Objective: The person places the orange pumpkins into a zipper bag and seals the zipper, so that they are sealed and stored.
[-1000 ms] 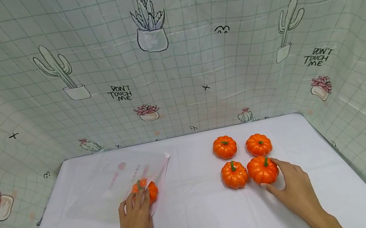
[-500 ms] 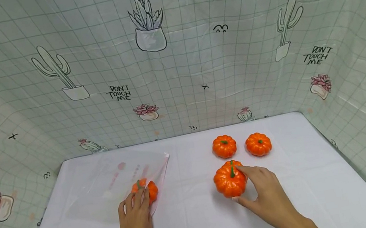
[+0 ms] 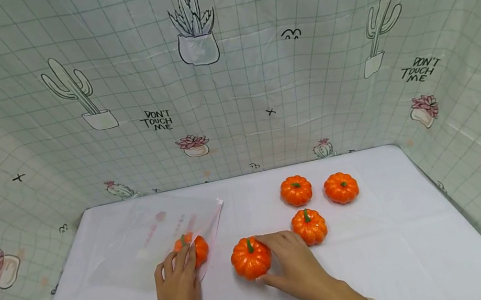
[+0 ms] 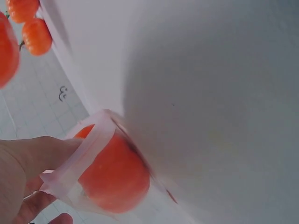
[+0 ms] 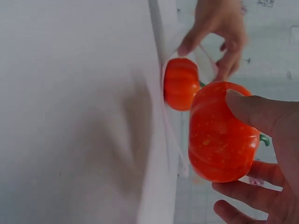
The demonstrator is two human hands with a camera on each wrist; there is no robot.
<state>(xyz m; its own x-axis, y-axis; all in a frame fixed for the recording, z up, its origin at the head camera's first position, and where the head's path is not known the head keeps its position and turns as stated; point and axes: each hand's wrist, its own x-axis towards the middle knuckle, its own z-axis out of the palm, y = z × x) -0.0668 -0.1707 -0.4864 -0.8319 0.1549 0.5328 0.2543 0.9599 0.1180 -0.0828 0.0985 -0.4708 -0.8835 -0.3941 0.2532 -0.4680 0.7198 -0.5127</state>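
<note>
My right hand [image 3: 295, 263] holds a small orange pumpkin [image 3: 251, 258] with a green stem, thumb on one side and fingers on the other. In the right wrist view this pumpkin [image 5: 222, 135] appears raised above the white table. To its left lies a clear plastic bag [image 3: 141, 241] with pink print and a pink rim. An orange pumpkin [image 3: 200, 250] lies at the bag's mouth, partly under the film; whether there is a second one behind it I cannot tell. With my left hand [image 3: 178, 287], I grip the bag's rim [image 4: 88, 154] beside that pumpkin.
Towards the back right of the white table [image 3: 384, 264] stand three more orange pumpkins, a near one [image 3: 309, 226], a back one [image 3: 296, 191] and a right one [image 3: 341, 188]. A grid-patterned curtain [image 3: 231, 93] surrounds the table's back and sides.
My right hand has carried the pumpkin leftwards from the group on the right, past the near pumpkin, towards the bag. The left hand and bag have stayed in place.
</note>
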